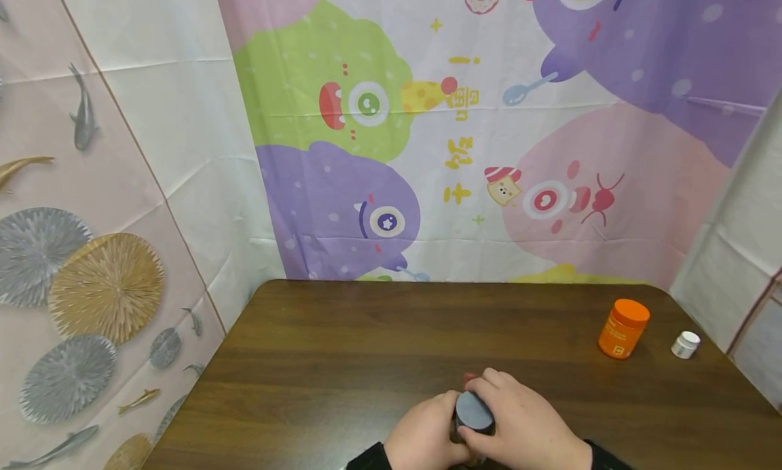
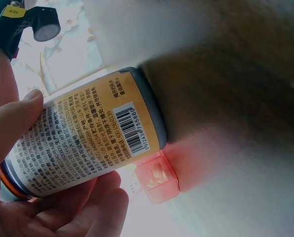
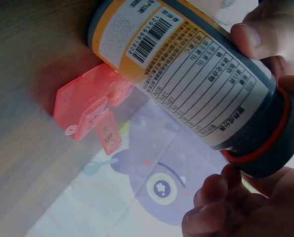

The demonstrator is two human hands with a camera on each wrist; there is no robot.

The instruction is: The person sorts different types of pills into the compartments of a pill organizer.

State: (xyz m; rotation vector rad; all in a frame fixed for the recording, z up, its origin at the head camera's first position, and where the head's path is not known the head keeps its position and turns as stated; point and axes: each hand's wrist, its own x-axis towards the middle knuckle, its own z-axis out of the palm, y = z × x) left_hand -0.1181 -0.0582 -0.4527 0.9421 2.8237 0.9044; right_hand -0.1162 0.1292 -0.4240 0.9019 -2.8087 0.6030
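A dark pill bottle [image 2: 87,133] with an orange and white label is held low over the front of the table. My left hand [image 1: 421,432] grips its body, the thumb lying across the label. Around the grey-topped cap [image 1: 474,412] curl the thumb and fingers of my right hand [image 1: 528,422]. An orange ring runs below this cap in the right wrist view. Just beyond the bottle's base sits a translucent red pill box [image 3: 82,101], with at least one lid raised. In the head view the hands hide most of the box.
On the right of the brown wooden table [image 1: 342,348] stand an orange jar [image 1: 623,329] and a small white bottle [image 1: 685,345]. A cartoon-printed curtain [image 1: 391,185] hangs behind the table's far edge. A wrist camera [image 2: 43,24] shows at the left wrist view's corner.
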